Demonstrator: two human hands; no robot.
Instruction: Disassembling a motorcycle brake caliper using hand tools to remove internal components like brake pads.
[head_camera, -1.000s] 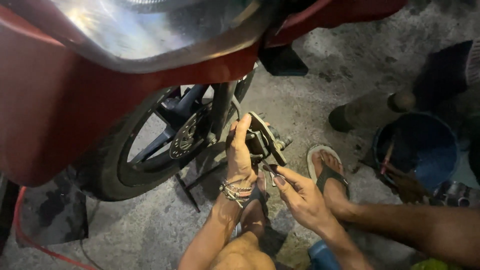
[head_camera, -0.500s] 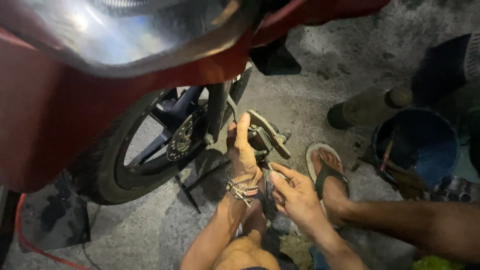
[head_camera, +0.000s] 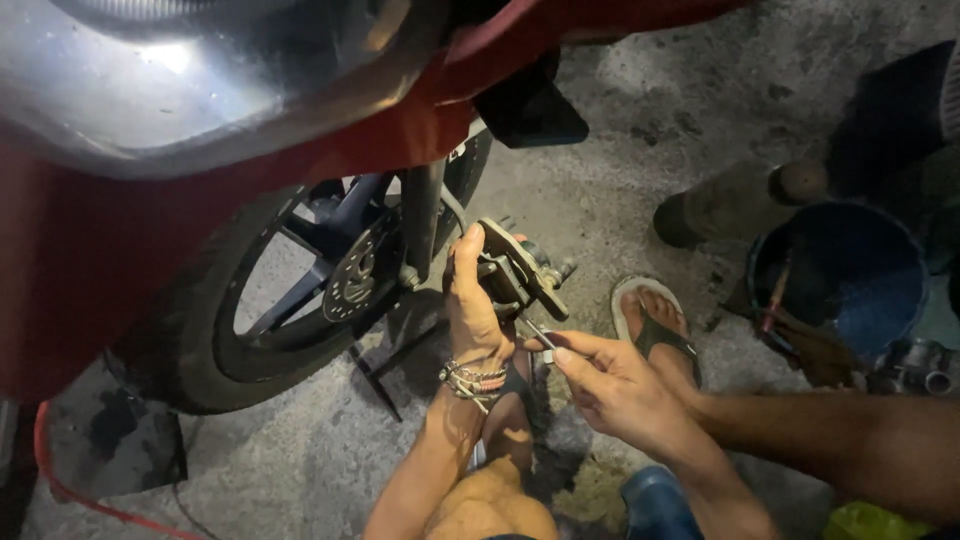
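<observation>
Left hand (head_camera: 470, 310): I see my grip wrapped around the brake caliper (head_camera: 515, 268), thumb up along its face.
Caliper: held off the floor, just beside the fork leg (head_camera: 422, 225) and near the brake disc (head_camera: 352, 275) of the front wheel (head_camera: 262, 345).
Right hand (head_camera: 615, 390): fingers pinching a thin metal pin (head_camera: 538, 333), its tip right under the caliper.
Around: red fairing (head_camera: 200, 170) overhead; my sandalled foot (head_camera: 655, 325) on the concrete floor (head_camera: 620, 120); blue bucket (head_camera: 850, 275) further right.
</observation>
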